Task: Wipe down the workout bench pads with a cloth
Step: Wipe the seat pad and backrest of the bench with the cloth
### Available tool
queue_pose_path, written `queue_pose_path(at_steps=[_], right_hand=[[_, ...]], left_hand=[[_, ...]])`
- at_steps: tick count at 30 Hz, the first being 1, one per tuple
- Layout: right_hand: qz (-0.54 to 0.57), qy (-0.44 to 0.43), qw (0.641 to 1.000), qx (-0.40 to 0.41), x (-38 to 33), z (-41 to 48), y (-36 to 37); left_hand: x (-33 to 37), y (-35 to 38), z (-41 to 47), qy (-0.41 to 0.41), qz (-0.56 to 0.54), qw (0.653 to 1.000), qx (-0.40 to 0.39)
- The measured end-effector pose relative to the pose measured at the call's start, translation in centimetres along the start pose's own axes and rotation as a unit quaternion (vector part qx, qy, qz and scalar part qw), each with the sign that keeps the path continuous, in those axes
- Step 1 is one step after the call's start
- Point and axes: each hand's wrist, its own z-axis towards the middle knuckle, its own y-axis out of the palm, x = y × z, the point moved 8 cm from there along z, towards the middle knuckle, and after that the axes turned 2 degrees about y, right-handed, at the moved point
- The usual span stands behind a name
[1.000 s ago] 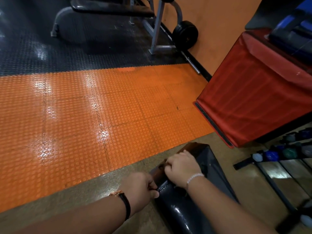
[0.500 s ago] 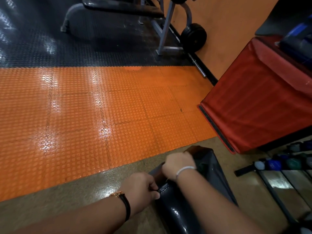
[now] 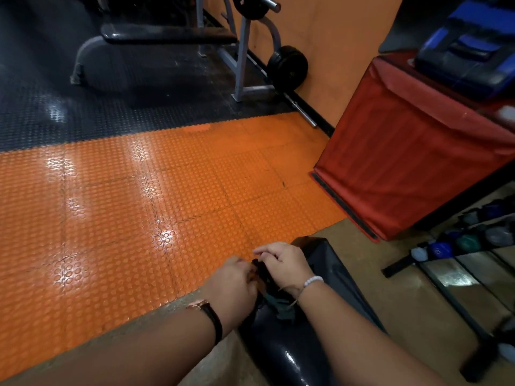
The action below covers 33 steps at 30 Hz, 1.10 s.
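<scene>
A glossy black bench pad (image 3: 328, 271) runs from the bottom centre toward the orange mat. A dark cloth (image 3: 278, 302) hangs bunched between my hands over the pad's left side. My left hand (image 3: 234, 285), with a black watch strap on the wrist, pinches the cloth's upper edge. My right hand (image 3: 284, 263), with a white bead bracelet, has its fingers curled round the same edge, close against the left hand. Much of the cloth is hidden behind my hands.
An orange studded floor mat (image 3: 139, 218) spreads to the left. A red padded box (image 3: 412, 151) stands at the right, with a dumbbell rack (image 3: 468, 243) below it. A second bench (image 3: 167, 37) and a weight plate (image 3: 287, 68) stand at the back.
Both hands have lifted off the pad's end and come together, raising the cloth between them. The camera has tilted up, showing more of the far bench.
</scene>
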Motion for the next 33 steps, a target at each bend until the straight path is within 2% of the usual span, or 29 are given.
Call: queue_pose_path(at_steps=[2, 4, 5, 7, 9, 11, 14, 17, 21, 23, 27, 29, 33], right_hand=[[0.142, 0.047, 0.989, -0.003, 0.9, 0.1, -0.7], [0.271, 0.101, 0.957, 0.018, 2.3, 0.1, -2.0], [0.291, 0.122, 0.947, 0.06, 3.4, 0.1, -3.2], [0.191, 0.144, 0.957, 0.163, 6.2, 0.3, -6.6], [0.028, 0.159, 0.967, 0.198, 7.9, 0.5, -9.4], [-0.073, 0.164, 0.971, 0.159, 9.0, 1.2, -10.0], [-0.168, 0.178, 0.964, 0.101, 9.8, 2.4, -8.8], [-0.164, 0.186, 0.962, 0.112, 11.0, 3.0, -7.4], [-0.154, 0.186, 0.961, 0.135, 12.1, 3.6, -6.8], [-0.163, 0.184, 0.96, 0.137, 12.2, 3.8, -6.8], [-0.164, 0.174, 0.96, 0.146, 12.6, 4.0, -6.9], [-0.153, 0.162, 0.963, 0.149, 12.9, 4.1, -6.8], [-0.144, 0.153, 0.964, 0.161, 13.0, 4.2, -6.8]], left_hand=[[1.2, 0.9, 1.7, 0.018, -0.063, 0.998, 0.012], [2.3, 2.3, 2.9, 0.018, -0.128, 0.991, -0.032], [2.7, 2.9, 3.2, 0.014, -0.152, 0.986, -0.059], [3.7, 4.1, 3.3, 0.021, -0.131, 0.987, -0.089], [4.8, 5.4, 2.7, 0.057, -0.009, 0.992, -0.116], [5.2, 6.7, 1.6, 0.076, 0.098, 0.982, -0.139], [4.9, 7.0, 0.8, 0.101, 0.132, 0.977, -0.136], [3.8, 6.6, 1.0, 0.09, 0.097, 0.982, -0.138], [1.4, 8.7, 5.5, -0.027, 0.037, 0.981, -0.186], [2.6, 10.1, 7.8, -0.044, 0.037, 0.978, -0.2], [5.6, 9.4, 7.9, 0.023, 0.056, 0.988, -0.142], [4.7, 8.0, 5.4, 0.072, 0.051, 0.989, -0.119], [0.7, 6.9, 1.1, 0.07, -0.009, 0.983, -0.169]])
